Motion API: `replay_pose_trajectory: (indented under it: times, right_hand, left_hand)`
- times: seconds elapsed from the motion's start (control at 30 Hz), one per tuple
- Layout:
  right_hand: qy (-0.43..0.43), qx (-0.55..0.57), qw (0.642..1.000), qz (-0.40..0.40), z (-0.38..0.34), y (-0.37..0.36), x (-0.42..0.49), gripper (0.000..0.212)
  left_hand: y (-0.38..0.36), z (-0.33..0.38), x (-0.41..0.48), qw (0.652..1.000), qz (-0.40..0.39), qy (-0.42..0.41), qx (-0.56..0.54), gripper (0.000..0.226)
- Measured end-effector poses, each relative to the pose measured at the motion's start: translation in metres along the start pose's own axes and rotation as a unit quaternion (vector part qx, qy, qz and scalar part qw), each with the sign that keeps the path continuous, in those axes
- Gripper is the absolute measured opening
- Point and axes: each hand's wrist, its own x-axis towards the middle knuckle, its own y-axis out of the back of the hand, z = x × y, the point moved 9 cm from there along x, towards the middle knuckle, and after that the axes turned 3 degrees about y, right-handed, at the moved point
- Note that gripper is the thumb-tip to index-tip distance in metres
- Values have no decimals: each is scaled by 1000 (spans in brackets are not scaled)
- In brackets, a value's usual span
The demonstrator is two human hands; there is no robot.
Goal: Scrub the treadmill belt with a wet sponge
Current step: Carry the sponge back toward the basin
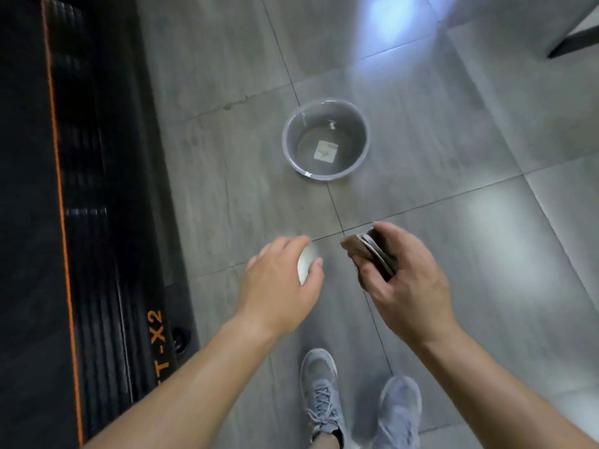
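Note:
The black treadmill belt (pixel 26 189) runs along the left, edged by an orange line and a ribbed side rail (pixel 97 222) marked "X2". My left hand (pixel 282 280) grips a pale rounded thing (pixel 306 262), likely the sponge, above the floor. My right hand (pixel 402 280) holds a folded brownish cloth or pad (pixel 372 251) with a pale edge, its fingers curled round it. Both hands hover over the tiles, right of the treadmill and short of the basin.
A grey round basin (pixel 325 142) with shallow water and a label on its bottom stands on the grey tiled floor (pixel 453 157) ahead. My two feet in grey sneakers (pixel 321 393) stand below. A dark furniture leg (pixel 573 40) is at the top right.

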Motion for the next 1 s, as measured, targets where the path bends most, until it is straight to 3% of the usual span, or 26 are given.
replay_pose_trajectory:
  times: [0.33, 0.5, 0.63, 0.8, 0.93, 1.0]
  right_hand:
    - [33, 39, 995, -84, 47, -45, 177, 44]
    - [49, 31, 988, -140, 72, -72, 250, 46]
    - [29, 44, 976, -213, 94, -96, 294, 58]
    - [-70, 157, 945, -279, 129, -120, 324, 69]
    - [-206, 275, 911, -229, 164, -144, 344, 47]
    - [-242, 271, 912, -192, 176, -148, 351, 37]
  left_hand:
    - [-16, 26, 145, 986, 0, 108, -123, 49]
    - [-47, 48, 217, 929, -44, 175, -325, 39]
    - [-77, 49, 278, 870, -35, 224, -438, 38]
    - [-98, 31, 334, 859, -50, 241, -450, 40]
    - [-118, 8, 366, 874, -70, 251, -409, 35]
    - [-131, 3, 375, 868, -96, 251, -418, 34]
